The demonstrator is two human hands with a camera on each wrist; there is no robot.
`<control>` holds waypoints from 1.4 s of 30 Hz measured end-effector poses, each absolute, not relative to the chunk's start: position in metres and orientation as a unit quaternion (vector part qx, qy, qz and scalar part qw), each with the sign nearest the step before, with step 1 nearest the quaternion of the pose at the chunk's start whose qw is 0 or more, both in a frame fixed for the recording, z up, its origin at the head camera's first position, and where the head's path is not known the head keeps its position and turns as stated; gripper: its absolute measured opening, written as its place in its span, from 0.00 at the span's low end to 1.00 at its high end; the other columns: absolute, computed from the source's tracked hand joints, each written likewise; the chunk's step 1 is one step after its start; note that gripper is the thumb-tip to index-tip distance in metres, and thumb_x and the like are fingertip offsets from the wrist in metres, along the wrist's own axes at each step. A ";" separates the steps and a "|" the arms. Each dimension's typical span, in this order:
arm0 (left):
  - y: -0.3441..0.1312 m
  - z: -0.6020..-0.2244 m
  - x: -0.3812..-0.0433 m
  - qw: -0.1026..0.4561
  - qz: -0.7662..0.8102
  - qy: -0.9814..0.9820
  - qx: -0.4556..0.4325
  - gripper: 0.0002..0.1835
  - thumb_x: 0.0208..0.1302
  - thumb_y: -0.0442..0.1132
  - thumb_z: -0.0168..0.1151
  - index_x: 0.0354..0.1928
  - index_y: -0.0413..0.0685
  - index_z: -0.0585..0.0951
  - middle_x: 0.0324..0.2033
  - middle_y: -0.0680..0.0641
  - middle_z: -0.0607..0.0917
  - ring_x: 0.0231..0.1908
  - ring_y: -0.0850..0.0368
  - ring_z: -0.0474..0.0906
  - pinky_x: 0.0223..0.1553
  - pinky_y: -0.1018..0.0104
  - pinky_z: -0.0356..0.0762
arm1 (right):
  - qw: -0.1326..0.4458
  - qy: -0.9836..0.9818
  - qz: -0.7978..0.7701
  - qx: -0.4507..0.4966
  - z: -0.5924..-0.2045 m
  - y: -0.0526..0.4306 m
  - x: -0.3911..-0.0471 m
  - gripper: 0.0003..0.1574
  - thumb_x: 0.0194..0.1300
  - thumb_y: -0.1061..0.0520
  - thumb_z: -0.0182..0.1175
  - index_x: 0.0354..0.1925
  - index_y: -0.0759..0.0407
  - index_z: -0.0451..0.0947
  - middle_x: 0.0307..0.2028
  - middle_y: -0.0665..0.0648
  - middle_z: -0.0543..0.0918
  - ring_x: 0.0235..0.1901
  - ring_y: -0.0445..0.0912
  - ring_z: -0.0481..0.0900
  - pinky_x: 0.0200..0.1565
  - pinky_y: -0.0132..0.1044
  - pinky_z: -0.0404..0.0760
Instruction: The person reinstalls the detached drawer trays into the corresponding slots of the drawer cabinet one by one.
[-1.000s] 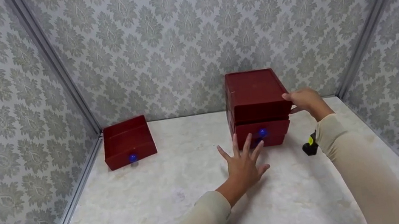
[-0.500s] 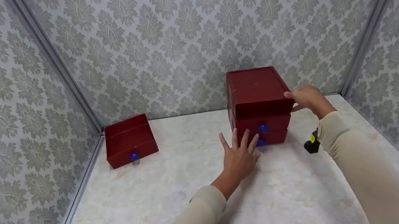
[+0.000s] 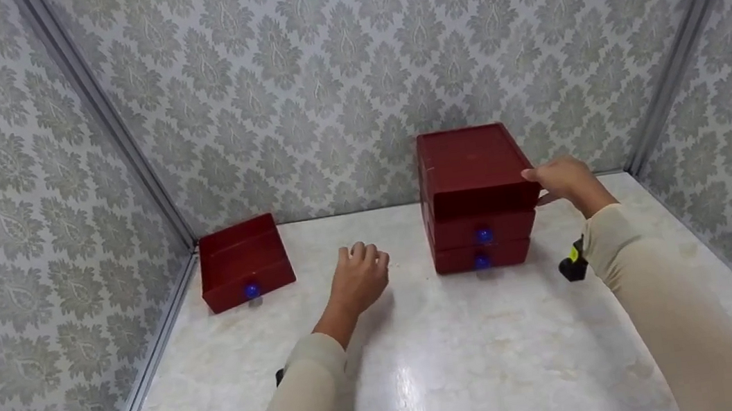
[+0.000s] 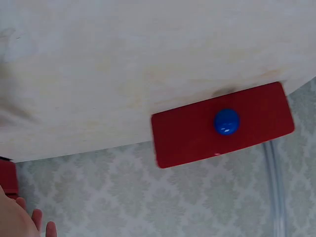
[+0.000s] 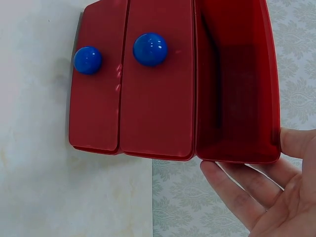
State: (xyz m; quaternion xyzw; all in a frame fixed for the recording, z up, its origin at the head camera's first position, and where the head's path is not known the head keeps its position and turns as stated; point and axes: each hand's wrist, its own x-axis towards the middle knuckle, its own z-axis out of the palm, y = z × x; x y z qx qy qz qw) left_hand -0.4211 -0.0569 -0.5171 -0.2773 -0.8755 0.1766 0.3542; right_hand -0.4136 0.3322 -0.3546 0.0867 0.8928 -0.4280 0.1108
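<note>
A red drawer cabinet (image 3: 472,157) stands at the back right; its top slot (image 5: 237,94) is bare, and the two drawers below, each with a blue knob (image 5: 150,49), sit pushed in. My right hand (image 3: 566,182) holds the cabinet's upper right corner, thumb at the top edge and fingers along the side. Off to the left lies a loose red drawer (image 3: 246,265) with its blue knob facing front. Between that drawer and the cabinet, my left hand (image 3: 359,277) hovers with loosely bent fingers and holds nothing; in the left wrist view only part of it shows.
Patterned walls (image 3: 351,81) with grey corner strips enclose the pale table (image 3: 468,353) at the back and sides. A black and yellow object (image 3: 574,262) shows at the right cuff. The loose drawer lies near the left wall.
The middle drawer has gone in, flush with the bottom one. My left hand has left the cabinet front and moved left, its spread fingers now loosely bent. The right hand stays at the corner.
</note>
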 end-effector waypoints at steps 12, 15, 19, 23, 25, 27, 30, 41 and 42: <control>-0.165 -0.521 -0.435 0.236 0.159 -0.957 -0.060 0.44 0.52 0.67 0.59 0.64 0.47 0.64 0.62 0.38 0.67 0.65 0.31 0.56 0.55 0.25 0.53 | 0.100 0.889 -0.439 0.086 -0.357 0.333 -0.419 0.41 0.68 0.40 0.49 0.66 0.68 0.60 0.65 0.69 0.62 0.61 0.58 0.68 0.49 0.42 0.80; -0.186 -0.524 -0.434 0.212 0.145 -0.966 -0.024 0.47 0.51 0.66 0.61 0.67 0.46 0.61 0.65 0.37 0.64 0.66 0.30 0.52 0.55 0.23 0.51 | 0.104 0.894 -0.429 0.081 -0.358 0.333 -0.417 0.42 0.68 0.38 0.48 0.67 0.67 0.59 0.66 0.69 0.61 0.61 0.57 0.68 0.55 0.47 0.75; -0.208 -0.530 -0.431 0.193 0.109 -0.975 0.009 0.48 0.51 0.64 0.63 0.69 0.46 0.59 0.67 0.35 0.60 0.67 0.29 0.47 0.54 0.21 0.48 | 0.117 0.896 -0.422 0.081 -0.357 0.332 -0.416 0.44 0.67 0.36 0.47 0.67 0.65 0.59 0.66 0.67 0.62 0.61 0.57 0.68 0.62 0.53 0.66; -0.223 -0.536 -0.428 0.176 0.081 -0.981 0.026 0.50 0.51 0.61 0.65 0.70 0.46 0.56 0.69 0.34 0.56 0.68 0.28 0.44 0.55 0.21 0.45 | 0.120 0.898 -0.415 0.081 -0.356 0.332 -0.416 0.43 0.68 0.36 0.46 0.67 0.66 0.59 0.65 0.66 0.63 0.61 0.57 0.68 0.63 0.53 0.64; -0.228 -0.538 -0.426 0.165 0.071 -0.983 0.033 0.50 0.51 0.60 0.66 0.71 0.48 0.55 0.70 0.34 0.53 0.68 0.28 0.42 0.56 0.22 0.44 | 0.119 0.898 -0.416 0.083 -0.356 0.333 -0.416 0.43 0.68 0.36 0.46 0.66 0.66 0.60 0.65 0.66 0.63 0.61 0.57 0.68 0.62 0.53 0.65; -0.231 -0.539 -0.424 0.155 0.064 -0.985 0.041 0.51 0.51 0.58 0.67 0.72 0.49 0.53 0.71 0.34 0.51 0.68 0.26 0.41 0.56 0.22 0.43 | 0.115 0.895 -0.422 0.087 -0.355 0.332 -0.416 0.42 0.68 0.36 0.46 0.66 0.66 0.61 0.65 0.66 0.63 0.62 0.57 0.67 0.61 0.52 0.67; -0.235 -0.540 -0.421 0.136 0.051 -0.988 0.050 0.49 0.54 0.54 0.66 0.73 0.52 0.50 0.71 0.35 0.49 0.66 0.23 0.41 0.55 0.21 0.42 | 0.111 0.892 -0.429 0.088 -0.354 0.332 -0.416 0.43 0.67 0.36 0.47 0.66 0.66 0.61 0.64 0.66 0.64 0.62 0.57 0.67 0.60 0.51 0.69; -0.240 -0.544 -0.417 0.158 0.033 -0.986 0.046 0.36 0.62 0.33 0.58 0.71 0.54 0.56 0.69 0.33 0.56 0.64 0.19 0.47 0.52 0.18 0.36 | 0.101 0.887 -0.443 0.088 -0.357 0.333 -0.414 0.42 0.67 0.37 0.48 0.65 0.66 0.62 0.64 0.65 0.63 0.63 0.57 0.66 0.58 0.49 0.72; -0.240 -0.545 -0.416 0.163 0.036 -0.985 0.047 0.36 0.62 0.32 0.57 0.70 0.54 0.57 0.68 0.33 0.57 0.63 0.20 0.49 0.52 0.18 0.35 | 0.101 0.886 -0.443 0.089 -0.357 0.333 -0.414 0.41 0.67 0.37 0.49 0.65 0.65 0.62 0.64 0.65 0.63 0.62 0.57 0.66 0.58 0.49 0.72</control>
